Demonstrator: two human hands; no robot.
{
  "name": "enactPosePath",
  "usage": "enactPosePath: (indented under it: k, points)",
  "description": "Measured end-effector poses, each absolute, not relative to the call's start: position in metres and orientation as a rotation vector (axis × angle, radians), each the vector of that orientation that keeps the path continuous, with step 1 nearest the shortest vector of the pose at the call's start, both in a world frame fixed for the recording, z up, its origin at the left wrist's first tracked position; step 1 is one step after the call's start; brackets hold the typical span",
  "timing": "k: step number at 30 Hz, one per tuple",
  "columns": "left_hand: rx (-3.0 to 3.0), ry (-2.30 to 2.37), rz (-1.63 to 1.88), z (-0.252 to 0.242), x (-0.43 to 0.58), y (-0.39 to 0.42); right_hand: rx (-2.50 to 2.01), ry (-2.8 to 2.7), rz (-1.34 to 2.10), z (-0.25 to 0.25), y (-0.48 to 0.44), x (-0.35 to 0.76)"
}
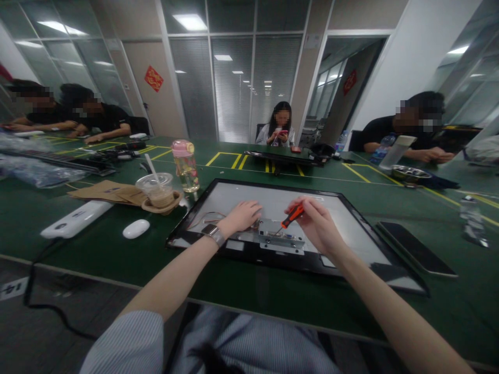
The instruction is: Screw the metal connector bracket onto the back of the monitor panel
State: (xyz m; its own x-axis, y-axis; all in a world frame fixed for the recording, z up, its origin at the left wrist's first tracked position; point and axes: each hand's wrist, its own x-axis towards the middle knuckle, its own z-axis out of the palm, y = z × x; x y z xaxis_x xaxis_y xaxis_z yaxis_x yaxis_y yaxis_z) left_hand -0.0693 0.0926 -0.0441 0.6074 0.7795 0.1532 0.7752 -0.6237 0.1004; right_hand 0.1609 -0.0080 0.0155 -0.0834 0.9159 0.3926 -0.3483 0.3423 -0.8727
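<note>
A flat display panel [331,208] with a pale back and black frame lies on the green table before me. My right hand [314,221] is closed on a screwdriver [292,216] with an orange and black handle. Its shaft slants down and left to a metal bracket [281,241] at the panel's near edge, which carries small connectors. My left hand [242,215] lies with fingers stretched out over the panel, just left of the bracket; its fingertips are partly hidden. Thin wires [206,219] run over the panel beside my left wrist.
Left of the panel are a drink cup [158,189] in a carton holder, a pink-lidded bottle [185,163], a white case [136,228] and a long white device [76,218] with a cable. A black phone [415,248] lies at right. Several people sit around the table.
</note>
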Motion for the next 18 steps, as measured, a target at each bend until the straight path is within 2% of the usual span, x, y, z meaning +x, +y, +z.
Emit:
enactPosePath:
  k: [11,18]
  points:
    - [2.784,1.374,0.247,-0.0429,-0.0699,0.0904,-0.502,-1.226,1.412,0.0237,-0.0143,0.1597]
    - [2.789,1.366,0.275,-0.0455,-0.0692,0.0932,-0.582,-1.324,1.207,0.0182,-0.015,0.1543]
